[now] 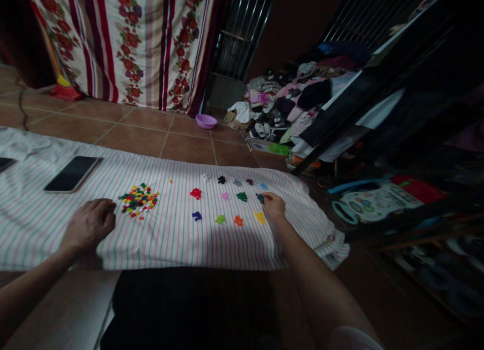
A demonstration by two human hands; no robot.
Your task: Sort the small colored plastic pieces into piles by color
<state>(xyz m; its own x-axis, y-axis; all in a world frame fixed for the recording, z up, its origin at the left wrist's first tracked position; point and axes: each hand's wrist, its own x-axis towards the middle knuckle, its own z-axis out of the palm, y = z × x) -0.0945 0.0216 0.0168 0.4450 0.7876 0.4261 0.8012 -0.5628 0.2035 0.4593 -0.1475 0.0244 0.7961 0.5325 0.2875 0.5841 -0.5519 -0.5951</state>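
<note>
Head view showed the phone (pixel 72 174) on the striped bench (pixel 170 244), left of and beyond the mixed pile (pixel 139 201). The left hand (pixel 89 223) rested with curled fingers, just left of the pile; whether it held anything could not be told. A yellow piece (pixel 170 181) sat just right of the pile. Farther right of it lay small one-colour clusters (pixel 242 196) in three rows. Rightmost, the right hand (pixel 274 205) touched the dark grey cluster (pixel 259 198), its grip unclear.
</note>
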